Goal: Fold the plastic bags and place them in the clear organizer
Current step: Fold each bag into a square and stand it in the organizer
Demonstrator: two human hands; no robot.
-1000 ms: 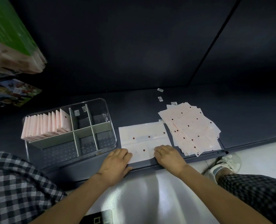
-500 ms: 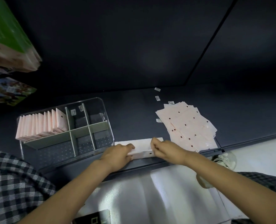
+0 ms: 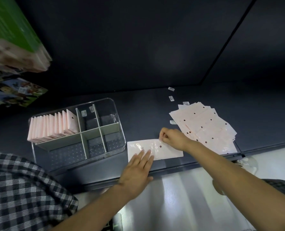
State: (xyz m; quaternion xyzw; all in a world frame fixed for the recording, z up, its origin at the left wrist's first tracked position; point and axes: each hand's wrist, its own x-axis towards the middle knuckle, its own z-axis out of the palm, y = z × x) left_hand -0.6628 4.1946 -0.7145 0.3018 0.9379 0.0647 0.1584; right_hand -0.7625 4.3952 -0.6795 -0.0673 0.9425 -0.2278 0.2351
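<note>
My left hand presses flat on the folded bag; my right grip pinches its far edge.

No text can be read. Small white stickers on the far shelf, two labels in the organizer and a tag on the left printed pack are all blurred.

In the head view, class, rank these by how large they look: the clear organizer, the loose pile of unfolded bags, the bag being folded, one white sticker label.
1. clear organizer
2. pile of unfolded bags
3. bag being folded, partly covered by both hands
4. white sticker label
</note>
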